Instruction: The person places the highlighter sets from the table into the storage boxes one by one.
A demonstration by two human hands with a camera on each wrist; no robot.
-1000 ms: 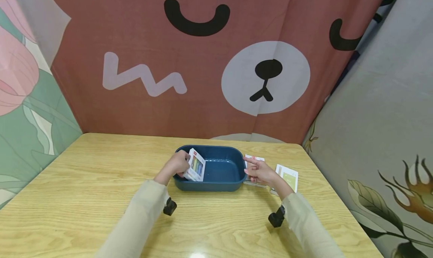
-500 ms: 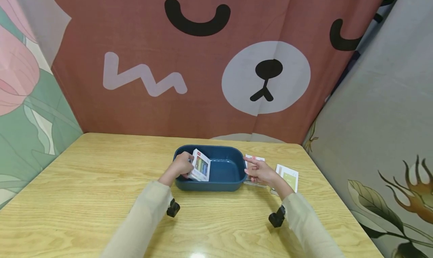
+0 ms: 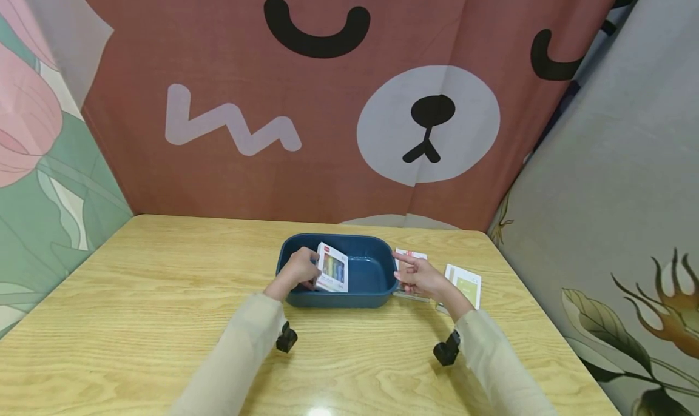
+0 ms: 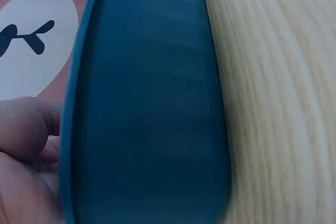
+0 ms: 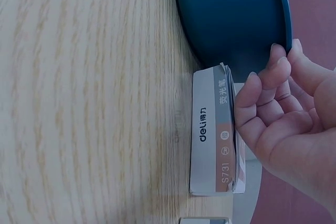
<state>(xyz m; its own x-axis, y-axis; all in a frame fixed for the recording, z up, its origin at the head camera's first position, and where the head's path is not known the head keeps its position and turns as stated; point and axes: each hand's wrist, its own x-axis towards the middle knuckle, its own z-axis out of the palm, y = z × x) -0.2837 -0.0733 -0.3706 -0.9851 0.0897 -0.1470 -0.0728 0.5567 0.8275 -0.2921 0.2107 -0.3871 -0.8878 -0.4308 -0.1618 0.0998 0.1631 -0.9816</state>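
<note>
A pale wood-grain surface point(image 3: 109, 307), with a bright spot of glare point(image 3: 319, 411) near its front, lies before a reddish-brown bear-face hanging point(image 3: 229, 185), flanked by a pink-and-green floral panel point(image 3: 33, 222) at left and a grey plant-printed cloth point(image 3: 611, 179) at right.

Left hand point(image 3: 300, 269) shifts rightward, the white box point(image 3: 334, 270) with it, toward the blue bin's point(image 3: 371, 299) middle.

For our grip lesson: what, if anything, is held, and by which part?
The left hand holds the white box in the basin by its left side. The right hand touches the basin's right rim; any grip is unclear.
</note>
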